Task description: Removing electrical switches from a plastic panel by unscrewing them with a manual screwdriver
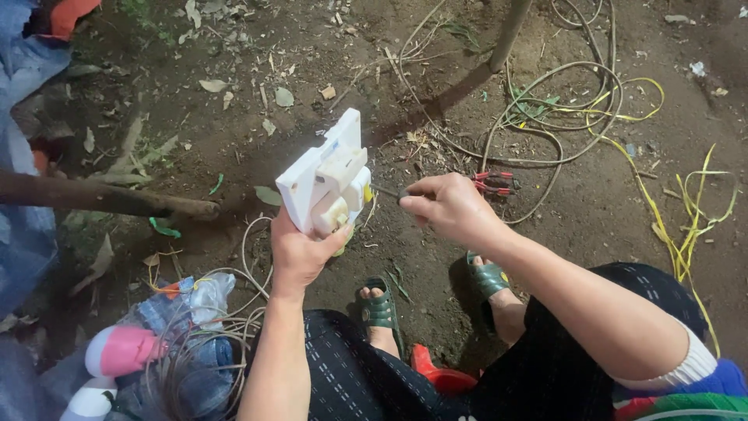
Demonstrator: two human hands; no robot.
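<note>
Gripping a white electrical switch unit (326,181) from below, the left hand (300,253) has its fingers wrapped around the lower edge, back side facing up. The right hand (448,206) is pinched shut on a thin screwdriver (387,192), whose tip touches the unit's cream-coloured housing. Both are raised over bare dirt ground (312,70), above the person's green sandals (379,308). Red-handled pliers (493,182) lie on the soil just beyond the right hand, near coiled cables (545,117) and yellow wire (686,234).
</note>
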